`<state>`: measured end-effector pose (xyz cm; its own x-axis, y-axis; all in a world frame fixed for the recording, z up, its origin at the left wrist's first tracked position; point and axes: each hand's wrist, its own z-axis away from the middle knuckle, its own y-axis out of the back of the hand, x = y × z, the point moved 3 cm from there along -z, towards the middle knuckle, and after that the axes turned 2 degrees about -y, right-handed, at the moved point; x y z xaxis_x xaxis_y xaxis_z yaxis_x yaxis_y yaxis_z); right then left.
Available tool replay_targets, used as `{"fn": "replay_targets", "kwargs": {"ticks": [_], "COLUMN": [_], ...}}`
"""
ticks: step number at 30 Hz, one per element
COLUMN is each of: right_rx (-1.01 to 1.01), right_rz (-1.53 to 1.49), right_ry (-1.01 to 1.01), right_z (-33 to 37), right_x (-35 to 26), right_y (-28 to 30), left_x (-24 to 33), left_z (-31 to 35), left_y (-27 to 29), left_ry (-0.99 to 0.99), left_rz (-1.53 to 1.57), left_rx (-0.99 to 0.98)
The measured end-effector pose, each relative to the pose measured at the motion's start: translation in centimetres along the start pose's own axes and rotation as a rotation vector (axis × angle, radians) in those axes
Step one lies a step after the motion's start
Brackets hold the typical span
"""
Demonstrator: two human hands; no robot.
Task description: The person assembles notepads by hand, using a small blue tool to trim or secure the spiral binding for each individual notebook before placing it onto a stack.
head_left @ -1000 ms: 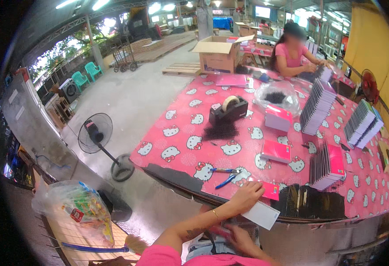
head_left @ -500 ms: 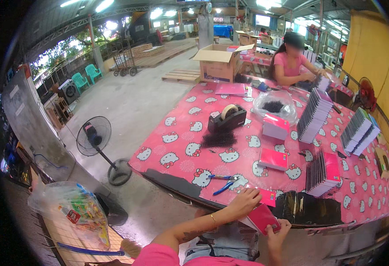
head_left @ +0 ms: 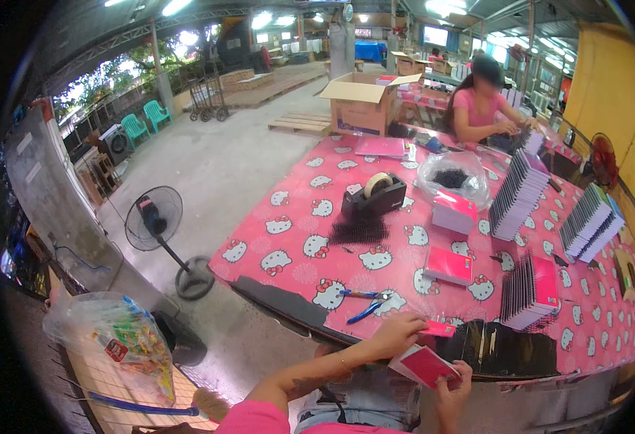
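My right hand (head_left: 455,383) grips a small notebook (head_left: 424,364) with a red-pink cover at its lower right corner, just off the table's near edge. The white edges of its pages fan out at the left. Above it, my left hand (head_left: 402,334) is closed on a thin pink notebook cover (head_left: 439,329), seen nearly edge-on. Whether that cover is joined to the notebook I cannot tell. Blue-handled pliers (head_left: 364,311) lie on the table past my left hand. Farther off lies a pink notebook (head_left: 448,265), and a stack of spiral-bound notebooks (head_left: 531,295) stands to its right.
The table (head_left: 296,246) has a pink patterned cover, torn along the near edge. On it are a tape dispenser (head_left: 375,197), a plastic bag of black coils (head_left: 449,176) and taller notebook stacks (head_left: 518,194). A co-worker (head_left: 480,108) sits across. A fan (head_left: 154,219) stands left.
The pink cover in my left hand has tilted from nearly flat to almost edge-on. The notebook in my right hand has shifted slightly, its page edges showing more. The co-worker's hands have moved slightly.
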<state>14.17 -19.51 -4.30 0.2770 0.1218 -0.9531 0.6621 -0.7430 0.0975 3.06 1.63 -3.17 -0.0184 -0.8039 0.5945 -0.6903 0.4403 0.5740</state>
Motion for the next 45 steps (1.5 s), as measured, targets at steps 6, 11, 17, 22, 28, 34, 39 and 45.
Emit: {"fn": "replay_targets", "kwargs": {"ticks": [6, 11, 17, 22, 28, 34, 39, 45], "right_rx": [-0.062, -0.180, 0.040, -0.112, -0.062, -0.090, -0.141, -0.185], "right_rz": [-0.027, 0.207, 0.213, -0.227, -0.275, -0.032, -0.215, -0.077], "right_ry": [-0.003, 0.266, 0.306, -0.004, 0.162, 0.140, -0.021, 0.028], "right_z": [-3.5, -7.7, -7.3, -7.8, -7.8, -8.2, -7.3, -7.9], "right_x": [-3.8, -1.7, -1.6, -0.1, 2.9, -0.1, 1.0, 0.2], "right_y": [0.2, -0.7, -2.5, -2.8, -1.5, -2.2, -3.1, -3.0], "left_x": [1.4, 6.1, 5.1, 4.2, 7.6, 6.6, 4.7, 4.8], "left_z": [-3.3, -5.5, -2.7, -2.6, -4.0, -3.3, -0.8, 1.4], "left_y": [5.3, 6.9, 4.1, 3.2, 4.3, 4.1, 3.4, -1.4], "left_ry": [0.242, 0.171, 0.014, 0.015, -0.069, 0.068, 0.155, 0.192], "left_rz": [0.285, 0.141, -0.174, -0.068, -0.119, -0.312, -0.147, 0.068], "left_rx": [-0.113, -0.546, -0.381, -0.395, -0.414, -0.406, 0.002, 0.274]}}
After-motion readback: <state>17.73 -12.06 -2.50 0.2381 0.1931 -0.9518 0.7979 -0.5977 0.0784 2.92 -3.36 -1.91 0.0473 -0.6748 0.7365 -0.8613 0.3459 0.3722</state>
